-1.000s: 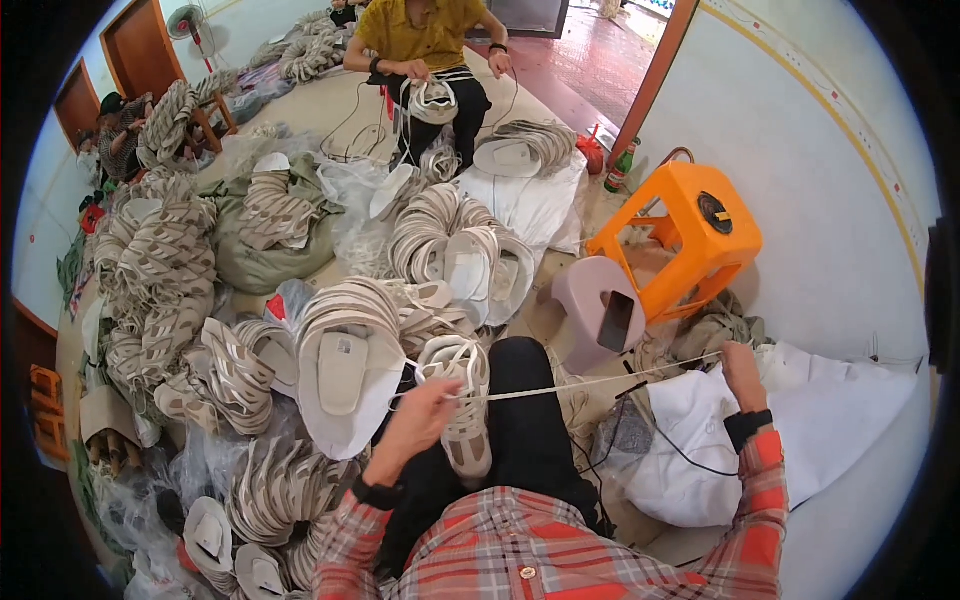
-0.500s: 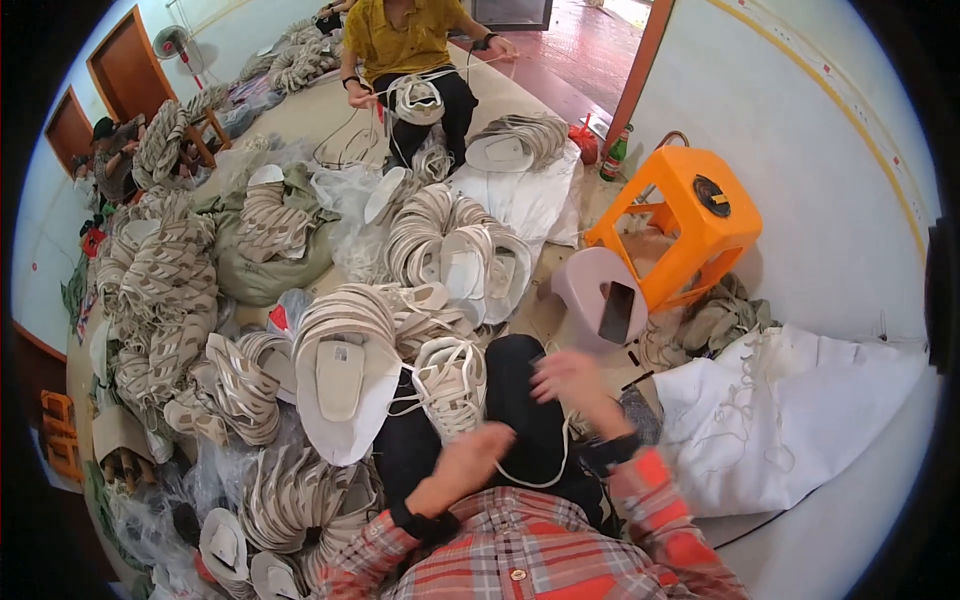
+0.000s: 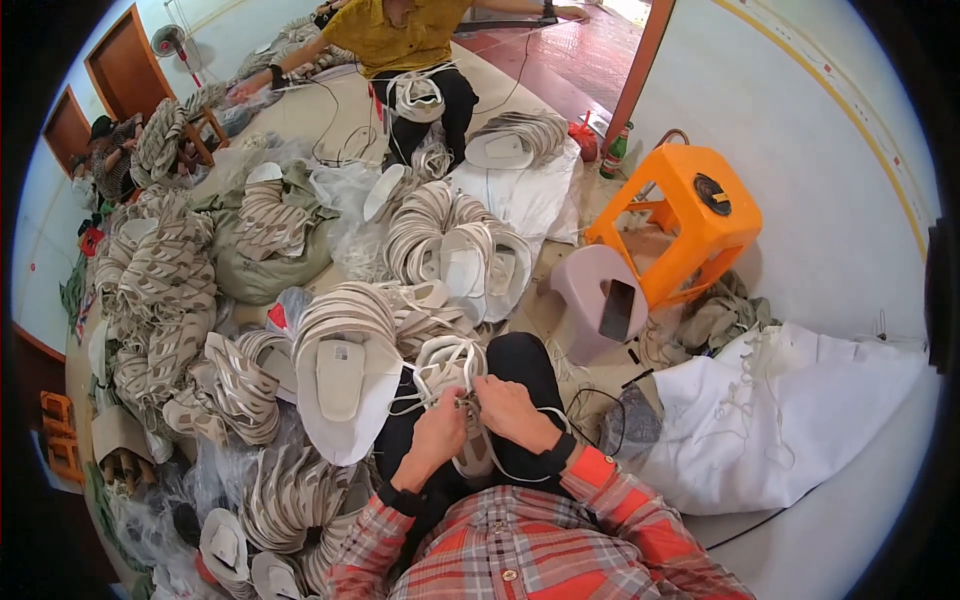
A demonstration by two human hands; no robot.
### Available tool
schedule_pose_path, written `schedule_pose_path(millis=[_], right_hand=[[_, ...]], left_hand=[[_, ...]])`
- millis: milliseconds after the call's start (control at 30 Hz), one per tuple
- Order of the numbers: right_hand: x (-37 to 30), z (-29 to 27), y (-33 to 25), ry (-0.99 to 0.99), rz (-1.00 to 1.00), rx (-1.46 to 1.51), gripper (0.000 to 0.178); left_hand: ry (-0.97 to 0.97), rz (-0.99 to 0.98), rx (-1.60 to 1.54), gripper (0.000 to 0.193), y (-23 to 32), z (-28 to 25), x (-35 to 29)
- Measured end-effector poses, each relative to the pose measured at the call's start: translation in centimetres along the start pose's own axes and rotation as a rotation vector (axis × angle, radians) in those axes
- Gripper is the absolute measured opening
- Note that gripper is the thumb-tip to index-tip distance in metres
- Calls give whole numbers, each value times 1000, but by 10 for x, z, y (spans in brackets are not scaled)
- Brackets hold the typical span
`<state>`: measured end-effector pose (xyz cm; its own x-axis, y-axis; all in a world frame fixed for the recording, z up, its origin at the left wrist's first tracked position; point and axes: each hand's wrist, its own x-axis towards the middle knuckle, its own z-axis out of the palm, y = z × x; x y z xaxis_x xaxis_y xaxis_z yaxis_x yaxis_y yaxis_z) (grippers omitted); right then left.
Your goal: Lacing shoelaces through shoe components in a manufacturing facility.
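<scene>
On my lap rests a beige and white shoe upper [image 3: 450,365] with a white shoelace [image 3: 400,403] threaded through its eyelets. My left hand [image 3: 437,432] is closed in a pinch at the left edge of the lacing. From the other side, my right hand [image 3: 510,410] pinches at the lacing too, its fingertips close to those of my left. The bit of lace between the fingers is small and partly hidden. One loose lace end loops out beside my right wrist, over my dark trouser leg.
Nested shoe uppers [image 3: 345,330] stand left of my knees, with more stacks [image 3: 285,500] below. An orange stool [image 3: 715,190] and a lilac stool [image 3: 580,290] bearing a phone [image 3: 617,308] stand right. White sacking [image 3: 720,430] lies by the wall. Opposite, a person in a yellow top [image 3: 405,40] spreads both arms.
My right hand has come down and left from above my knee to the shoe upper. My left hand has moved up onto the lacing. The person opposite has stretched both arms wide.
</scene>
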<state>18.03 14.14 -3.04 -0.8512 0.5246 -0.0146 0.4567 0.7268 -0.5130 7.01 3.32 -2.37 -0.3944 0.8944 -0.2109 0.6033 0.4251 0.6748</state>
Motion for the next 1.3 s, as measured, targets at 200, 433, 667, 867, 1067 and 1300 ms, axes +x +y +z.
schedule_pose_path(millis=[200,433,667,867,1067,1300], right_hand=[[-3,17,14,69,15,201,8],[0,22,1,104,161,100,11],[-11,6,7,59,89,203,9],[-16,7,-14,169,-68,-286,10],[-23,-20,-11,-107,-107,-191,13],[-13,-72,-10,-439,-345,26,18]], left_hand=[[-314,43,-504,35,-22,-8,11],[-387,232,-327,26,-25,-22,44],[-489,8,-192,19,9,-41,62],[-472,180,108,16,-14,-19,67],[-667,-216,-982,13,-15,-73,33],[223,463,-2215,17,-84,-202,-61]])
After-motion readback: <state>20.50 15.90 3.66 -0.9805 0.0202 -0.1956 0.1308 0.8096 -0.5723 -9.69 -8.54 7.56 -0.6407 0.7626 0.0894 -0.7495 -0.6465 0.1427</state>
